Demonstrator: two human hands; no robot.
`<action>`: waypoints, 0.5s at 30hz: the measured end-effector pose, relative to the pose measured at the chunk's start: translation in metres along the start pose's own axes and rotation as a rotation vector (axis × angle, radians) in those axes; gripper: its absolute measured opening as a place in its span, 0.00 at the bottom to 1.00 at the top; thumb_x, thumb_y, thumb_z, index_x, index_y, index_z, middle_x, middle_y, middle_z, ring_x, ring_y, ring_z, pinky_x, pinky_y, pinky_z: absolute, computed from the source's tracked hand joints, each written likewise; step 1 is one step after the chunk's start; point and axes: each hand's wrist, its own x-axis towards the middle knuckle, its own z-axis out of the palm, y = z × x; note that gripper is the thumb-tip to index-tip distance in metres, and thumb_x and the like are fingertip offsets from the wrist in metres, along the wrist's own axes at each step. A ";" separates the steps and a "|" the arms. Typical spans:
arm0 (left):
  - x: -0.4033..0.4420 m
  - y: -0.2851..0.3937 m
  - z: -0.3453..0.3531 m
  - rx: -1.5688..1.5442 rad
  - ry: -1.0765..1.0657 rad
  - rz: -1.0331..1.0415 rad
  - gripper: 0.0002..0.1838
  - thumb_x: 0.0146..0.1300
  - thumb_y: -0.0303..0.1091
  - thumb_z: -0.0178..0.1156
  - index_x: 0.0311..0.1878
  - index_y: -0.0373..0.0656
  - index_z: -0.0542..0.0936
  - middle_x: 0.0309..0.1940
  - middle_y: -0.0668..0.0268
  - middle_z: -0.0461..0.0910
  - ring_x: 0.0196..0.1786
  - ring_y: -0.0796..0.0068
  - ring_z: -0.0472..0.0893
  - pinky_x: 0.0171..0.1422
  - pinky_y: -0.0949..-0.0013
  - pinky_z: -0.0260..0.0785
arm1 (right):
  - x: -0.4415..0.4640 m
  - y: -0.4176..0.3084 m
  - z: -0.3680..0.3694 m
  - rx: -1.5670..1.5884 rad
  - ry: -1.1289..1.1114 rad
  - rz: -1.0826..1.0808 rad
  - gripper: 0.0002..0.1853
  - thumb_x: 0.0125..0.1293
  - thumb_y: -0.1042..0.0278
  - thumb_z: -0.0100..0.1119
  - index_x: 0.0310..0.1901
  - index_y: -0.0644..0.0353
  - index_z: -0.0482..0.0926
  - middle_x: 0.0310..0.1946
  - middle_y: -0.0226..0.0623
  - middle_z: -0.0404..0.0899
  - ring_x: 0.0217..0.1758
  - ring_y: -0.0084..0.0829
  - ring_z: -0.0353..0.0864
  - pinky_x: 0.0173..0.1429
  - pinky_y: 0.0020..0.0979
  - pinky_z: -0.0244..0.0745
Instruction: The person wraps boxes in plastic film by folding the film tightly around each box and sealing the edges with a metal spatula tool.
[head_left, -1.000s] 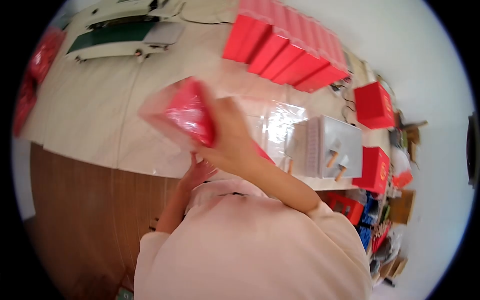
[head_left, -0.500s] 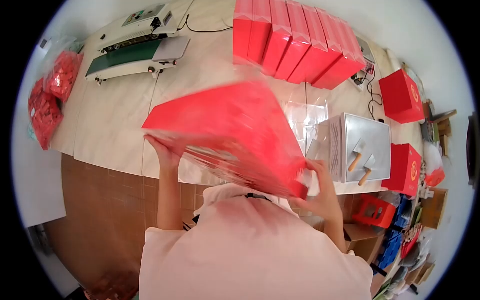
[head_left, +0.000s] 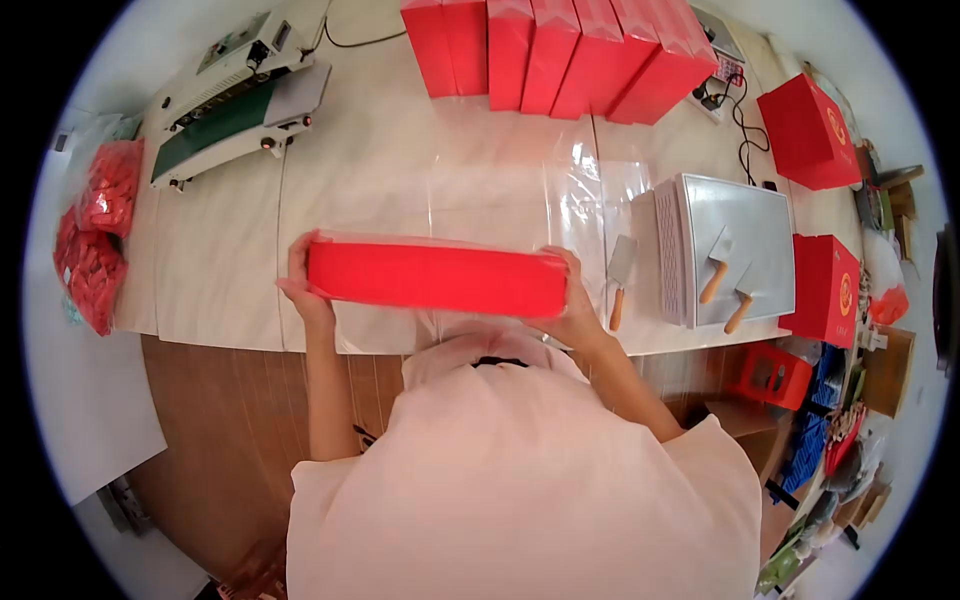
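Between my two hands a long red box (head_left: 436, 278) is held level over the front of the table, a narrow side facing up. My left hand (head_left: 309, 280) grips its left end and my right hand (head_left: 568, 306) its right end. Clear plastic film runs along the box's far edge. More clear film (head_left: 580, 200) lies on the table beyond it, shining. Right of my right hand lies a wooden-handled scraper (head_left: 620, 272).
Several wrapped red boxes (head_left: 535, 60) stand in a row at the back. A belt sealing machine (head_left: 235, 110) is at the back left. Two more scrapers lie on a silver-topped box (head_left: 750, 225); red boxes (head_left: 826, 285) stand beyond it. Red packets in bags (head_left: 95, 225) sit far left.
The box has turned from tilted to level, with a narrow side up. My right hand has moved up and left. The view has shifted, and the scraper beside the silver-topped box shows plainly.
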 end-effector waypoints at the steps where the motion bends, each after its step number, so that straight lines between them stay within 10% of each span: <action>1: -0.002 0.007 0.001 0.014 0.004 0.006 0.53 0.64 0.80 0.26 0.65 0.36 0.69 0.54 0.59 0.76 0.60 0.67 0.73 0.71 0.62 0.58 | 0.001 -0.010 -0.002 0.001 -0.004 0.019 0.40 0.45 0.67 0.80 0.61 0.62 0.69 0.54 0.43 0.70 0.63 0.41 0.69 0.65 0.38 0.68; 6: 0.010 0.068 0.010 0.127 0.062 0.029 0.35 0.73 0.60 0.44 0.66 0.37 0.69 0.56 0.58 0.76 0.61 0.65 0.74 0.69 0.62 0.63 | 0.028 -0.046 -0.037 0.269 0.071 0.167 0.38 0.53 0.63 0.75 0.63 0.63 0.67 0.50 0.41 0.74 0.58 0.37 0.72 0.64 0.37 0.67; 12: 0.014 0.106 0.000 0.967 0.013 -0.082 0.24 0.69 0.41 0.60 0.65 0.44 0.73 0.53 0.59 0.78 0.55 0.70 0.78 0.55 0.66 0.74 | 0.050 -0.057 -0.048 -0.204 0.091 0.347 0.05 0.63 0.72 0.65 0.37 0.64 0.82 0.25 0.38 0.80 0.24 0.28 0.76 0.30 0.27 0.71; 15: 0.018 0.121 0.003 0.922 -0.083 -0.575 0.18 0.68 0.40 0.62 0.57 0.43 0.80 0.44 0.62 0.81 0.43 0.76 0.81 0.45 0.68 0.76 | 0.052 -0.065 -0.053 -0.221 0.086 0.304 0.05 0.65 0.71 0.65 0.36 0.65 0.82 0.22 0.38 0.80 0.20 0.26 0.74 0.28 0.27 0.70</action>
